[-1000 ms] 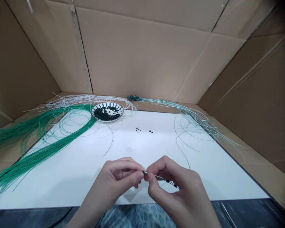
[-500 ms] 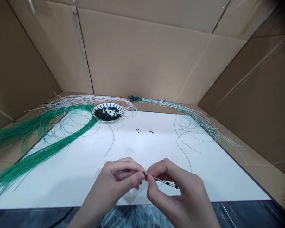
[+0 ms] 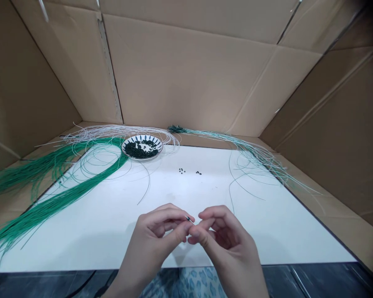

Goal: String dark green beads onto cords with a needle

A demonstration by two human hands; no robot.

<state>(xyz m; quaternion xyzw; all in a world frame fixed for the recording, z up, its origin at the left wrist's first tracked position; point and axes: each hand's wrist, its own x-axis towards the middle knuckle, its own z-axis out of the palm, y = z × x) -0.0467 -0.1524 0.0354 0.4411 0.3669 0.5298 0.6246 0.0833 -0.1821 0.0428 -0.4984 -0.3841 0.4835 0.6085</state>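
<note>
Here we go, both hands (image 3: pixel 186 236) are working low over the white sheet (image 3: pixel 93 244), well in front of the plate. The left hand (image 3: pixel 152 236) is closed in a tight pinch, a short stub of thin strand (image 3: pixel 189 219) with a dark tip poking out between thumb and forefinger. The right hand (image 3: pixel 228 236) curls in right beside it, fingertips (image 3: pixel 194 234) meeting the left thumb, but whether it's gripping the strand too is hidden, can't tell from here. The rest of that strand is out of sight behind the fingers. The patterned plate (image 3: pixel 142 137) holds a good heap of black beads (image 3: pixel 141 150), plenty there, and two tiny clusters of loose beads (image 3: pixel 182 170) sit to its right. Bundles of green strands (image 3: pixel 65 198) sweep off to its left, white strands (image 3: pixel 118 130) curve behind it, and to its right lies a pale teal bundle (image 3: pixel 236 142), dark beads bunched at its ends (image 3: pixel 175 129)
</note>
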